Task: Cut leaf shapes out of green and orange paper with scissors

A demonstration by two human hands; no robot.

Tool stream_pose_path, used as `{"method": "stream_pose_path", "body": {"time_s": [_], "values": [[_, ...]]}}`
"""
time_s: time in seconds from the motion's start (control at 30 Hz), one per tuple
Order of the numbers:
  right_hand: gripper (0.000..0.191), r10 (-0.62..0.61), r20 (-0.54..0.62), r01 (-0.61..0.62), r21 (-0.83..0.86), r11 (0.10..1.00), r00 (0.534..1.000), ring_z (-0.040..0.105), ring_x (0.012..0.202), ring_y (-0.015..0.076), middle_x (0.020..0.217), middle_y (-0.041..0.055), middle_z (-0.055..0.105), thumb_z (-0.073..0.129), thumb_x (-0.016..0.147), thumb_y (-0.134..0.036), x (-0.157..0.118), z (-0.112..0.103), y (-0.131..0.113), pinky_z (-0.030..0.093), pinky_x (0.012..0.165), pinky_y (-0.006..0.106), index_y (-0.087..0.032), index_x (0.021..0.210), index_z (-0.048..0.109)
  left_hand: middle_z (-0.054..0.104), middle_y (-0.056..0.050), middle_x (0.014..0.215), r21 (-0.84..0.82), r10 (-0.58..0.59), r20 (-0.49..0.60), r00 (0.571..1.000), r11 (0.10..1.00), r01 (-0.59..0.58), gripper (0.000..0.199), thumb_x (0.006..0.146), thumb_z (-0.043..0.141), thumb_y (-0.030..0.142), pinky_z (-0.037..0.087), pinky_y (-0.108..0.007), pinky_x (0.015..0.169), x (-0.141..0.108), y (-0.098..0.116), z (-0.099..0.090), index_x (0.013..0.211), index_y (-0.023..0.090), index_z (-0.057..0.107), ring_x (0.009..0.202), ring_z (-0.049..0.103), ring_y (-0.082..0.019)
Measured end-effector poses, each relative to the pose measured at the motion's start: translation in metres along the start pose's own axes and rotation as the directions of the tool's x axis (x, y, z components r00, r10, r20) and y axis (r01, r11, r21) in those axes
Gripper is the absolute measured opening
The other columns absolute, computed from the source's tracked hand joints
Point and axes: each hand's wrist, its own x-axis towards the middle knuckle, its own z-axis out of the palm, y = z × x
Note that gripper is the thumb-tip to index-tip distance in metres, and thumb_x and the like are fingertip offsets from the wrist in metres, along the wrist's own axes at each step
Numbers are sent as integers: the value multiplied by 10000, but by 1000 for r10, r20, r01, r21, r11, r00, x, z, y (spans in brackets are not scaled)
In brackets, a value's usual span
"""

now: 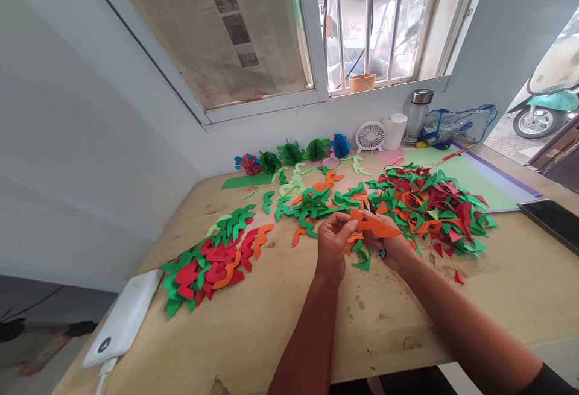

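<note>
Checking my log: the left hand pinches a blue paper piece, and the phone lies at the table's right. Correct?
Not blue: the head view shows the left hand pinching an orange paper piece; the phone does lie at the table's right.

Pale wooden table (pixel 280 328) — heaps of red, green and orange paper pieces (pixel 217 253), white power bank (pixel 124 313), black phone (pixel 554 223).

"What's along the table's (pixel 280 322) far edge?"

"A small white fan (pixel 370 136), a white container (pixel 395 132), a lidded bottle (pixel 415 120) and a clear, blue-trimmed pouch (pixel 459 126)."

"And the sides?"

"A white power bank (pixel 124 316) with its cable (pixel 103 378) at the left edge, a black phone (pixel 554 223) toward the right."

"On the windowsill (pixel 389 86)?"

"An orange-brown pot (pixel 362 83)."
</note>
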Motion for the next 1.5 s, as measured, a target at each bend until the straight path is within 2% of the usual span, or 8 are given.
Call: {"method": "stream_pose_path", "body": {"time_s": [0.27, 0.43, 0.7, 0.83, 0.97, 1.1, 1.33, 1.5], "values": [[353, -24, -34, 22, -44, 999, 999, 207, 365, 34, 467, -112, 317, 798, 644, -428, -2, 1, -1, 139, 341, 204, -179, 704, 555, 615, 3, 623, 124, -12, -53, 999, 992, 18, 190, 601, 760, 283, 435, -239, 646, 4, 1, -5, 582, 153, 623, 612, 537, -106], [353, -76, -195, 68, -45, 997, 978, 279, 379, 46, 497, -88, 398, 803, 617, -421, -2, 5, -4, 173, 340, 207, -180, 720, 567, 615, 6, 625, 123, -7, -70, 998, 992, 16, 166, 603, 761, 259, 442, -239, 660, 6, 1, -6, 589, 153, 633, 619, 543, -104], [420, -190, -388, 254, 119, 960, 902, 169, 357, 30, 440, -134, 268, 849, 560, -422, 8, -2, -9, 118, 332, 200, -205, 673, 508, 616, 6, 623, 95, -10, -84, 996, 995, 18, 154, 608, 758, 240, 451, -242, 671, 6, 1, -7, 592, 153, 633, 624, 551, -104], [412, -126, -310, 151, 56, 987, 942, 220, 376, 46, 447, -119, 291, 812, 615, -495, 6, -2, -9, 164, 346, 208, -165, 783, 631, 638, -4, 646, 64, -24, -57, 998, 998, 27, 159, 617, 758, 250, 464, -263, 702, 7, -1, -9, 621, 153, 632, 639, 576, -115], [396, -46, -165, 34, -73, 997, 985, 392, 444, 88, 477, -69, 401, 805, 626, -500, 0, 1, -6, 296, 411, 230, -151, 735, 654, 650, -12, 660, 36, -58, 26, 998, 998, 58, 172, 623, 758, 268, 474, -276, 721, 8, -4, -12, 629, 154, 629, 655, 595, -126], [398, -52, -139, 33, -138, 990, 989, 495, 556, 125, 608, -13, 546, 820, 596, -487, -2, 2, -5, 356, 491, 247, -159, 737, 645, 643, -9, 648, 53, -119, 81, 990, 992, 115, 191, 625, 760, 290, 478, -290, 716, 9, -6, -15, 625, 160, 620, 654, 604, -139], [360, -44, -86, 26, -204, 979, 995, 211, 409, 59, 465, -100, 310, 754, 653, -491, -3, 6, -5, 138, 404, 236, -177, 715, 590, 640, 4, 624, 75, -90, 43, 995, 993, 87, 165, 653, 747, 287, 455, -260, 721, 9, -3, -13, 661, 167, 634, 639, 583, -116], [338, -106, -132, 68, -264, 962, 986, 242, 416, 64, 483, -92, 329, 738, 646, -471, -3, 9, -4, 141, 405, 234, -177, 718, 585, 625, 8, 591, 36, -109, 22, 994, 993, 109, 165, 650, 749, 280, 436, -242, 697, 8, -3, -10, 654, 162, 635, 618, 565, -105]]}}
